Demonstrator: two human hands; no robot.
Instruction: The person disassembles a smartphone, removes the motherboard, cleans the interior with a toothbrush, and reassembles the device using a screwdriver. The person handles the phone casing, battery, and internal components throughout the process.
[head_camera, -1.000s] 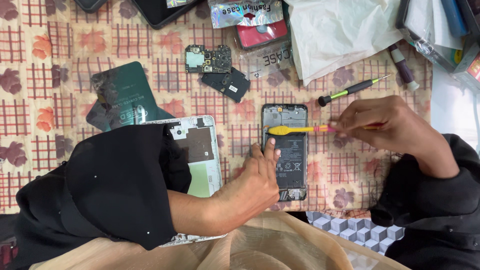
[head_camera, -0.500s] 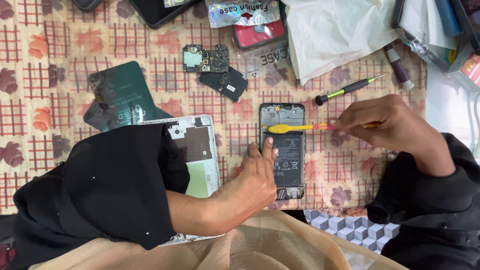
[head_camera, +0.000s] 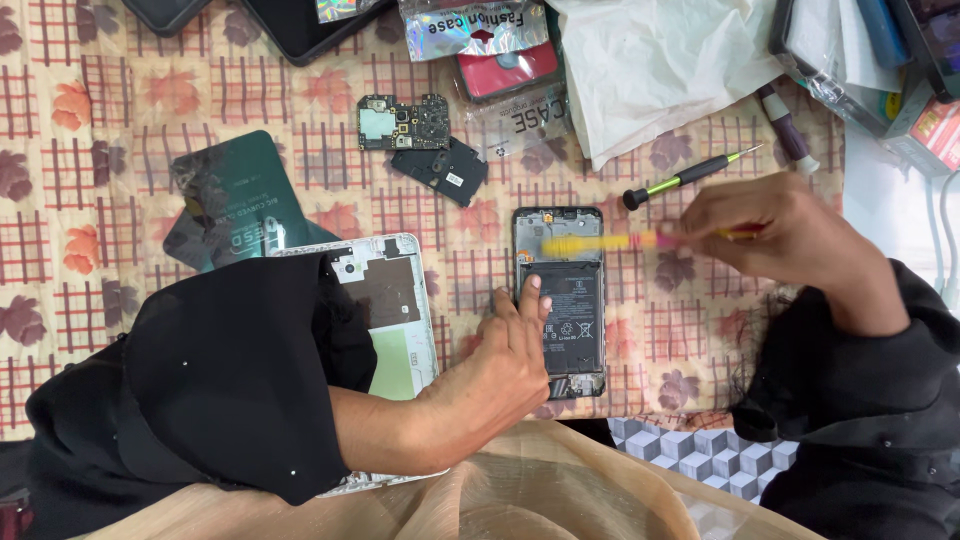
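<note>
Fingers of the left hand (head_camera: 500, 365) pinned the opened phone (head_camera: 560, 300), seemingly light, fragile; right hand (head_camera: 770, 235) pinched a yellow tool (head_camera: 590, 243) across its top.

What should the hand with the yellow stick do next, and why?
Probably lower the yellow tool back onto the top edge of the battery. The right hand holds it above the opened phone, blurred in motion, while the left hand pins the phone flat, so it is steady for prying.
</note>
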